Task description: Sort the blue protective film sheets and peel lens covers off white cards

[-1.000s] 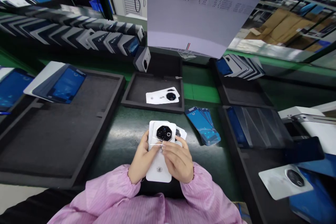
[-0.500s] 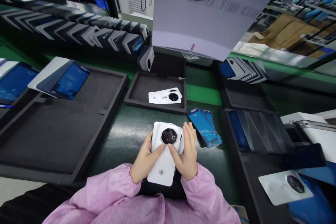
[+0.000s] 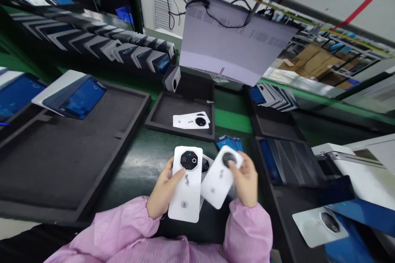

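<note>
The handling of the white panels is judged to be approx. midway, though the total qty. cannot be told. By the L hand (image 3: 163,192), half closed, the front white panel (image 3: 189,192) is gripped at its left edge, w/ the thumb pressed on the face just below the dark window. Behind it a second white panel (image 3: 205,165) is mostly hidden; prob. it is held in the same grip. Farther off, in the small tray (image 3: 185,100), two loose white panels (image 3: 187,121) are laid overlapping, seemingly set aside. By the R hand (image 3: 246,178), the tilted white panel (image 3: 219,177) is pinched betw. thumb and fingers, apart from the front one (its print is blurred, so its cond. cannot be judged).

Around, from L: at the far left corner of the large tray (image 3: 68,164), a blue-faced stack (image 3: 84,96) is placed; beyond, rows of panels (image 3: 92,47) are stood up. At centre, the grey board (image 3: 234,47) is seen beyond the small tray. Blue sheets (image 3: 224,142) are partly covered in view by the tilted white panel. On the R, translucent sheets (image 3: 293,160) are kept in the black tray (image 3: 285,203), w/ a greyish panel (image 3: 311,226) nearby. As obstacles, only the raised tray walls are noted.
</note>
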Motion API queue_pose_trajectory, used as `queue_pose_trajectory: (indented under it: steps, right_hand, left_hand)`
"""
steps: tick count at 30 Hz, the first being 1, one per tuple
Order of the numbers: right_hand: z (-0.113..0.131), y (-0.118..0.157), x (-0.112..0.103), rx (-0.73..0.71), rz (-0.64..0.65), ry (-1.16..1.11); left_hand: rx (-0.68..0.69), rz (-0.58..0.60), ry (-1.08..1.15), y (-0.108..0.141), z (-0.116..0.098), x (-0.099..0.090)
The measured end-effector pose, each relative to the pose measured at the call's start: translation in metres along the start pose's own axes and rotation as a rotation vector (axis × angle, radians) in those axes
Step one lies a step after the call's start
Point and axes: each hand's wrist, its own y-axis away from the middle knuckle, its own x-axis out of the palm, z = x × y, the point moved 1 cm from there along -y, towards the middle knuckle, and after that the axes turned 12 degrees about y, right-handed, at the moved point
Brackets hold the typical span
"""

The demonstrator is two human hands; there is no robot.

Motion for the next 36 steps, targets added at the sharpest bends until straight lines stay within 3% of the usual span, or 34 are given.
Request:
queue_pose_trajectory:
  steps: [2, 3, 5, 7, 9, 13, 19, 21, 24, 27, 30, 36]
  right_hand:
    - [-0.007, 0.009, 0.018, -0.065, 0.201, 0.168]
    - [-0.009, 0.013, 0.027, -0.143, 0.238, 0.273]
    - [-0.006, 0.021, 0.040, -0.340, 0.189, 0.488]
    - [0.004, 0.026, 0.044, -0.499, 0.058, 0.603]
    - [0.020, 0.030, 0.042, -0.558, -0.020, 0.555]
    - [0.049, 0.036, 0.039, -0.520, 0.126, 0.424]
    - [0.054, 0.039, 0.049, -0.421, 0.214, 0.370]
    - [0.051, 0.042, 0.051, -0.506, 0.159, 0.382]
    - [0.048, 0.050, 0.052, -0.775, 0.056, 0.453]
    - [0.042, 0.058, 0.054, -0.998, 0.136, 0.422]
    - [0.039, 0.062, 0.056, -1.063, 0.218, 0.325]
    - [0.040, 0.062, 0.059, -1.054, 0.233, 0.184]
  left_hand:
    - [0.005, 0.003, 0.003, 0.000, 0.000, 0.000]
    - [0.002, 0.011, 0.000, 0.000, 0.000, 0.000]
    - [-0.006, 0.034, -0.012, 0.000, 0.000, 0.000]
    - [-0.012, 0.045, -0.038, -0.001, 0.002, -0.001]
    - [0.010, 0.045, -0.079, -0.002, 0.003, -0.002]
    - [0.153, 0.069, -0.220, 0.000, 0.007, -0.004]
    - [0.312, 0.078, -0.450, 0.006, 0.010, -0.007]
    - [0.276, 0.087, -0.400, 0.006, 0.009, -0.007]
    - [0.150, 0.114, -0.245, 0.002, 0.008, -0.004]
    - [0.090, 0.100, -0.180, -0.003, 0.008, -0.005]
    - [0.101, 0.075, -0.179, -0.006, 0.009, -0.009]
    - [0.095, 0.067, -0.167, -0.009, 0.010, -0.012]
